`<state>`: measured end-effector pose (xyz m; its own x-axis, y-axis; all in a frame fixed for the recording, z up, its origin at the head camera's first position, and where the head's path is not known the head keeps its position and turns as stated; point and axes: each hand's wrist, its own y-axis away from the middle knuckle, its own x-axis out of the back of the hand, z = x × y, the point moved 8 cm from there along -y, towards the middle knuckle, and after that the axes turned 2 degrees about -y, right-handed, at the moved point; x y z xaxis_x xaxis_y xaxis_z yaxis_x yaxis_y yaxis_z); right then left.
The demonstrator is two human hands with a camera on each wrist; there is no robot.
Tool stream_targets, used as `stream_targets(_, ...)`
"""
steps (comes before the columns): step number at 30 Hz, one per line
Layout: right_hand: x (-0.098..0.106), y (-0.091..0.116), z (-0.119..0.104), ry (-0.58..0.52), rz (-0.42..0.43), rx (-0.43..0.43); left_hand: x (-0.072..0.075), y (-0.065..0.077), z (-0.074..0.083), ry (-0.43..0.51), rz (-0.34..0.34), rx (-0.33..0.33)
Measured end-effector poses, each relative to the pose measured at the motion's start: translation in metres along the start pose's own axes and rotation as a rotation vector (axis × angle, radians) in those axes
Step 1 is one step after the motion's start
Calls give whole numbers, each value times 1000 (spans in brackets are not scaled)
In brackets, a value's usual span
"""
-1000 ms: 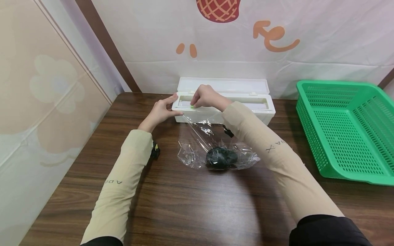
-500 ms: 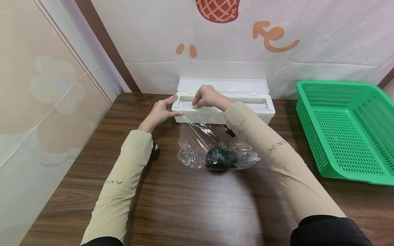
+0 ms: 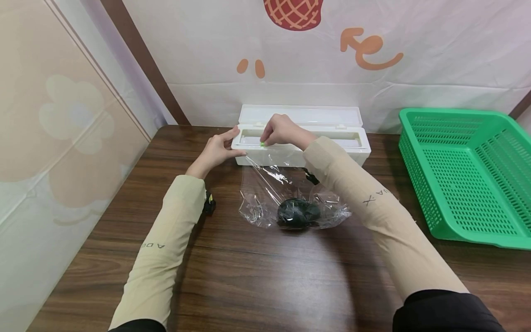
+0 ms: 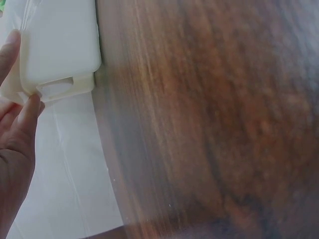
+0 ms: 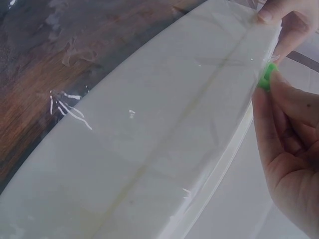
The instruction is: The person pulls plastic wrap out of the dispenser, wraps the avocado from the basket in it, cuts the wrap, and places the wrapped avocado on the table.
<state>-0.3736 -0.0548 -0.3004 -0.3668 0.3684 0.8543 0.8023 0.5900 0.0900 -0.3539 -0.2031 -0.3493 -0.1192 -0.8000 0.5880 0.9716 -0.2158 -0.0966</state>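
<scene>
A white cling film dispenser (image 3: 286, 157) stands at the back of the table with its lid (image 3: 298, 114) raised. My left hand (image 3: 217, 148) grips its left end, thumb at the front and fingers at the top corner. Between the thumb and fingers of my right hand (image 3: 279, 131) is a small green slide cutter (image 5: 267, 75), near the left of the dispenser's front top edge. Clear cling film (image 3: 259, 184) hangs from that edge onto the table. A dark, rounded object (image 3: 296, 213) lies in or under the film; its kind cannot be made out.
To the right is a green plastic basket (image 3: 460, 184) with perforated walls. A printed cloth (image 3: 207, 46) hangs behind the brown wooden table (image 3: 257, 276). My right forearm crosses above the right side of the film.
My right hand has slid slightly to the right along the dispenser's edge with the green slide cutter. The left hand, film and dark object look still.
</scene>
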Motion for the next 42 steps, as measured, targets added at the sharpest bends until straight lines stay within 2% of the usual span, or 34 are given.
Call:
stream_targets(22, 2, 4, 11, -33, -18, -44, -1, -1, -1, -5, -3, 7)
stream_targets(31, 4, 8, 11, -52, -20, -46, 0, -1, -2, 23, 1, 7)
stream_targets(42, 6, 10, 14, -35, -20, -28, -1, -2, -3, 8, -6, 9)
